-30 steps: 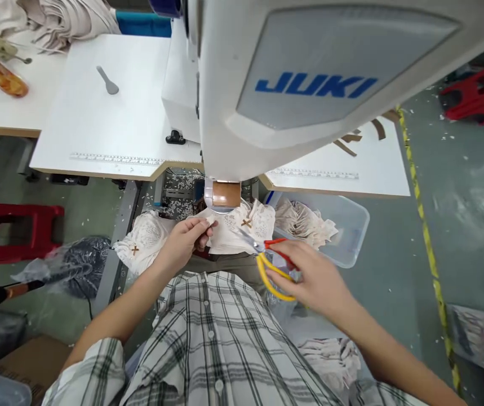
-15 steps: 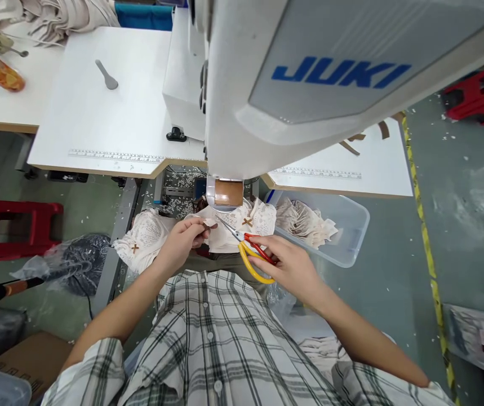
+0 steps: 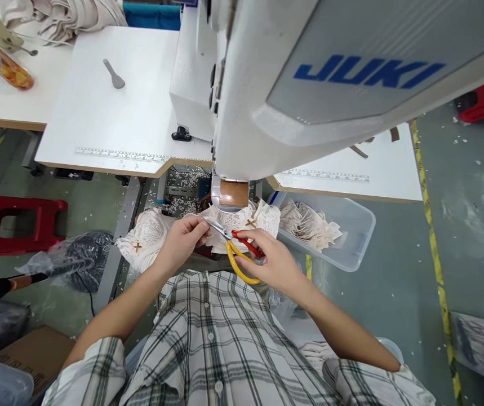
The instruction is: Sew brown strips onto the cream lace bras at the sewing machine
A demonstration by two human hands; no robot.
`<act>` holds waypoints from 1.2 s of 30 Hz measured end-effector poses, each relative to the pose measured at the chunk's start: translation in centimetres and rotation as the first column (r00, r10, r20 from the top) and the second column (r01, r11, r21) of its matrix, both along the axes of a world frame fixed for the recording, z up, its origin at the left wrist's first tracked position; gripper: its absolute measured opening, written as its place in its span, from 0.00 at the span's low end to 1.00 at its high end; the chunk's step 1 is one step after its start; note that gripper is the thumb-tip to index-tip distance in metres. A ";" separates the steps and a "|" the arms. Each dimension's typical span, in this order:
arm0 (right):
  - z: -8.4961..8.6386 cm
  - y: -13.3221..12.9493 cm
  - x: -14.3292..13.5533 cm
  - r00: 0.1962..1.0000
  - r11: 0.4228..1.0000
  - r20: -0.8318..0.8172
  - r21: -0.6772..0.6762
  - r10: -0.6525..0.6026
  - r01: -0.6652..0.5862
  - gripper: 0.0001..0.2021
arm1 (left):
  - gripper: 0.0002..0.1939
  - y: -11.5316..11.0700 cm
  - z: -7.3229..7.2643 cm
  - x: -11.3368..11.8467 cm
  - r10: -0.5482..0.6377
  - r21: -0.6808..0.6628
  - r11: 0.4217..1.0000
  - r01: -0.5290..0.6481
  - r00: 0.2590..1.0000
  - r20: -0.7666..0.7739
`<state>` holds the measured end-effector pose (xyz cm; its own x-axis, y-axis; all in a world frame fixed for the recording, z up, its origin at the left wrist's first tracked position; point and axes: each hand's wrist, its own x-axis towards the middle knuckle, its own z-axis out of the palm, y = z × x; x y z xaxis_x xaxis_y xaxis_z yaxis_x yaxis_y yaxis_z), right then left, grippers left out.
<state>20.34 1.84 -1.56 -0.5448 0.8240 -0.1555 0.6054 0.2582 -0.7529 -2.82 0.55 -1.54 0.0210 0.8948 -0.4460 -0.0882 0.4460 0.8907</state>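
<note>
A cream lace bra (image 3: 149,231) lies across my lap under the sewing machine head, with a small brown cross on each cup. My left hand (image 3: 185,239) pinches the middle of it between thumb and fingers; the exact bit in the pinch is hidden. In my right hand (image 3: 273,256) are scissors with one red and one yellow handle (image 3: 238,268). Their blades point up and left and reach the left fingertips, looking nearly closed. The right cup (image 3: 267,220) lies beyond the scissors, just below the machine head.
The white JUKI sewing machine (image 3: 242,135) hangs close over my hands. A clear plastic bin (image 3: 358,239) with folded cream fabric pieces stands at the right. The white table (image 3: 132,124) holds a grey spoon-like tool (image 3: 115,76). A red stool (image 3: 51,225) is at the left.
My right hand has brought the scissors left, so the blades now meet the left fingertips. The brown bit that showed at those fingertips is no longer visible. The view has shifted slightly.
</note>
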 end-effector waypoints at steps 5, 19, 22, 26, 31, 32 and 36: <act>-0.3 0.3 0.4 0.999 0.999 -0.019 0.010 0.047 -0.047 0.19 | 0.17 -0.2 0.1 -0.2 -0.006 -0.013 1.000 0.005 0.998 -0.066; 2.1 7.3 7.5 0.867 0.926 0.359 0.282 -0.345 0.252 0.21 | 0.16 -0.2 -0.1 0.1 0.159 -0.083 0.986 -0.144 0.960 0.230; 3.0 10.0 7.3 0.831 0.789 0.346 0.591 -0.435 0.168 0.22 | 0.17 0.1 0.6 -0.1 0.088 -0.083 0.994 -0.071 0.969 0.231; 2.2 7.1 2.5 0.980 0.801 0.188 0.596 -0.071 -0.056 0.21 | 0.14 0.7 1.9 -0.4 -0.178 -0.187 0.956 0.228 0.952 0.251; -1.4 3.7 -2.0 0.916 0.819 0.127 0.415 0.379 -0.396 0.12 | 0.15 0.7 2.8 -1.1 -0.479 -0.175 0.866 0.468 0.877 -0.030; -1.7 3.9 -1.9 0.949 0.871 0.106 0.377 0.297 -0.315 0.11 | 0.16 0.3 2.5 -1.2 -0.406 -0.092 0.914 0.396 0.897 -0.176; -1.9 5.4 -0.5 0.934 0.960 -0.223 -0.037 -0.280 0.279 0.07 | 0.23 -2.1 -0.9 -0.2 -0.046 0.211 0.969 0.130 0.930 -0.364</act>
<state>19.87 7.21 -3.41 -0.3137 0.9476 -0.0603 0.4686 0.0992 -0.8778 -3.04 -1.50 -2.43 -0.0165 0.9745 -0.2239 0.2813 0.2194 0.9342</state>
